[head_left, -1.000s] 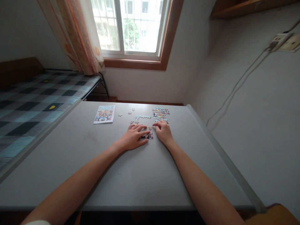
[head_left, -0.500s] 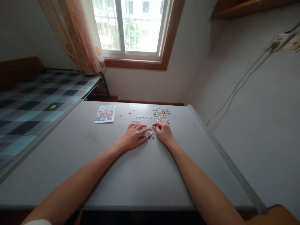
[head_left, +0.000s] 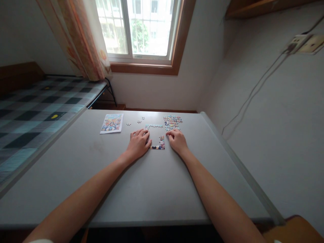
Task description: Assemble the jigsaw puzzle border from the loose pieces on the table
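Border-joining apparently in hand: left hand [head_left: 138, 141], thumb and fingers parted, over left side of puzzle border [head_left: 162, 145]; right hand [head_left: 177, 140] near right-side gap, grip unclear. Gap calls for matching piece.

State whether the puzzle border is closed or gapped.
Gapped: at right, the top strip and lower corner section stand apart. The left hand partly hides the left side.

tabletop [head_left: 141, 189]: smooth, faint sheen | picture sheet [head_left: 111, 123]: paper | curtain [head_left: 82, 40]: cloth | window surround [head_left: 182, 33]: wood
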`<state>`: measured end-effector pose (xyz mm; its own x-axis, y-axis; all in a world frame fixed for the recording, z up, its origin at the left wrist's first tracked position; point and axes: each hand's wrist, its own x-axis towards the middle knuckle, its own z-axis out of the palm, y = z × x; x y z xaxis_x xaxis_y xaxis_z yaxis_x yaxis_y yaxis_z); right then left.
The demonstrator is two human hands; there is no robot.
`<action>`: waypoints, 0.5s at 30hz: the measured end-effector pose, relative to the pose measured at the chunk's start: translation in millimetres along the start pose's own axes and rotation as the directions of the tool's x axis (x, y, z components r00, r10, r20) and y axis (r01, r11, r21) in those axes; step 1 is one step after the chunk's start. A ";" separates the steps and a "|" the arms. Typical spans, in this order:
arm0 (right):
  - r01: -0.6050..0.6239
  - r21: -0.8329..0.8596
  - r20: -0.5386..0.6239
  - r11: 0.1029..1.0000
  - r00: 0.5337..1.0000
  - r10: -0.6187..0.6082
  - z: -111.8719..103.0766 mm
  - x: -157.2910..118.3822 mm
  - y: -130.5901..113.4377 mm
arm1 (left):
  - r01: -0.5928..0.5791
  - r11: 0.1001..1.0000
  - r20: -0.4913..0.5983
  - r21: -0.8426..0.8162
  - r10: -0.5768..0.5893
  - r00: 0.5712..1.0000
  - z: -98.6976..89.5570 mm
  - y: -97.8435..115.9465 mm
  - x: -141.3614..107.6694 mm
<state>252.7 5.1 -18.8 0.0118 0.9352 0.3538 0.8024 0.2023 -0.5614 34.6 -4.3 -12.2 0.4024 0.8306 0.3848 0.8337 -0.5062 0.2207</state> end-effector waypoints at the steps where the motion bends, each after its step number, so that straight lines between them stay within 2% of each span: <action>1: 0.000 -0.003 0.008 1.000 1.000 0.000 0.1 -0.2 -0.5 | 0.001 1.000 0.004 -0.001 -0.001 1.000 -0.2 0.3 0.1; 15: -0.025 -0.028 0.071 0.999 0.997 0.027 -1.8 -0.5 -3.8 | 0.026 0.996 0.023 0.080 -0.028 0.999 -4.8 6.0 0.3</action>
<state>250.7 3.3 -15.5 -0.0091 0.9585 0.2848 0.8180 0.1710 -0.5492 38.0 -8.2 -6.5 0.3875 0.8497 0.3575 0.8714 -0.4642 0.1588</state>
